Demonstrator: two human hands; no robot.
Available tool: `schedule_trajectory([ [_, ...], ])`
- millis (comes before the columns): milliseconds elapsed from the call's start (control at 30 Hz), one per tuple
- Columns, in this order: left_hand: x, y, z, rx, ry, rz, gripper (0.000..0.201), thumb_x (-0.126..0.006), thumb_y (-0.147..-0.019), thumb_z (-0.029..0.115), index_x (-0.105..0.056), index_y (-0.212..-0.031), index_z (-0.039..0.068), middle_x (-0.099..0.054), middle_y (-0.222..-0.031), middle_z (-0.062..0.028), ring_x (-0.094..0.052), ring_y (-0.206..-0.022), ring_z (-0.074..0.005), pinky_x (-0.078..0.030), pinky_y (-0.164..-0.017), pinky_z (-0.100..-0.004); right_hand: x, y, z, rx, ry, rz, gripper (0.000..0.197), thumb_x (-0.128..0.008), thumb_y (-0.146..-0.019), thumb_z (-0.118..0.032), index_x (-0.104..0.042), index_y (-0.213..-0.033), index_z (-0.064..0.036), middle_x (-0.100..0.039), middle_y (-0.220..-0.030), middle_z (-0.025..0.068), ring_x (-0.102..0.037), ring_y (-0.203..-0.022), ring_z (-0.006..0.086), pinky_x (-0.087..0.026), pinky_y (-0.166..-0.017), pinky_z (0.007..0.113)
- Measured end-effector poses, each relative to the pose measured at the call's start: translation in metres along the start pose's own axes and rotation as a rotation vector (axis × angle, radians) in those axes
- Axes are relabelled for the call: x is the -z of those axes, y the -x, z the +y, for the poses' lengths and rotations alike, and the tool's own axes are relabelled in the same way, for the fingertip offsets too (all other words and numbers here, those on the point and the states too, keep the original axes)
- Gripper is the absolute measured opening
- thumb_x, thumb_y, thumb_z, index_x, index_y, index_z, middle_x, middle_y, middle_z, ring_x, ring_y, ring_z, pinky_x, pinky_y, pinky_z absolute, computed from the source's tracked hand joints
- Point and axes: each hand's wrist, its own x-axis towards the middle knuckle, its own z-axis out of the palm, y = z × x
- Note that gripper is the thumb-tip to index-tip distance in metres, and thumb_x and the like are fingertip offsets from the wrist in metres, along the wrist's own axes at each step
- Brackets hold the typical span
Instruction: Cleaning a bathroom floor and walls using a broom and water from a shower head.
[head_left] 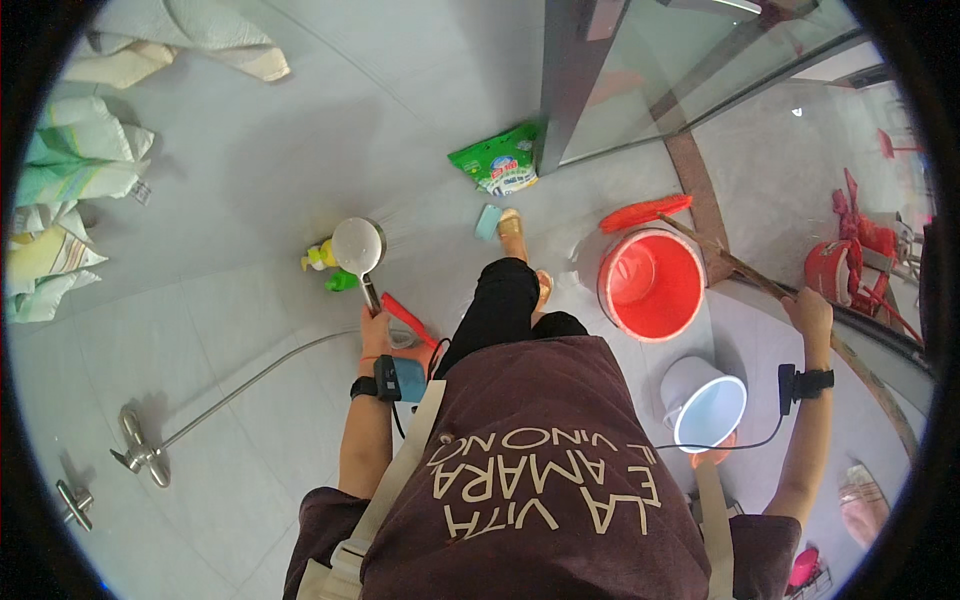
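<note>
A white round shower head (pixel 358 245) with a metal handle is held up by my left hand (pixel 373 330), fingers wrapped round the grip. From it a metal hose (pixel 270 372) curves down to a wall tap (pixel 145 447). Faint streaks, perhaps water, show to the right of the head. My right hand (pixel 808 310) grips the wooden handle of a broom (pixel 738 262); its orange-red bristled end (pixel 645 213) lies beyond the red bucket (pixel 652 283). That bucket stands between my feet and my right hand. Nearer to me is a pale blue-white bucket (pixel 708 402).
A green bag (pixel 497 162) rests beside the glass door (pixel 620 105), with a small blue block (pixel 488 222) by my foot. Yellow-topped and green bottles (pixel 330 262) sit behind the shower head. Cloths (pixel 85 160) hang at left. A stone threshold (pixel 697 190) edges the floor.
</note>
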Motion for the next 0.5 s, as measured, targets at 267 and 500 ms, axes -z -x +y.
schedule_trajectory([
  [267,-0.022,-0.006,0.007,-0.03,-0.076,0.021,0.018,-0.045,-0.06,-0.001,-0.046,-0.077,0.004,-0.042,-0.065,-0.0001,-0.04,-0.057,-0.0086,-0.032,-0.048,-0.0217,-0.013,0.02,-0.01,-0.031,-0.043,0.027,0.035,-0.054,-0.065,-0.035,-0.056,-0.063,0.0007,-0.055,-0.063,0.0189,-0.056,-0.062,0.0322,-0.044,-0.058,0.038],
  [500,-0.031,-0.002,0.002,-0.023,-0.086,0.019,0.023,-0.046,-0.06,-0.002,-0.046,-0.082,0.003,-0.043,-0.066,-0.0008,-0.04,-0.056,-0.0104,-0.033,-0.047,-0.0219,-0.017,0.026,-0.007,-0.082,-0.058,0.005,0.035,-0.055,-0.066,-0.035,-0.057,-0.061,-0.0002,-0.056,-0.063,0.0186,-0.056,-0.06,0.0313,-0.045,-0.057,0.037],
])
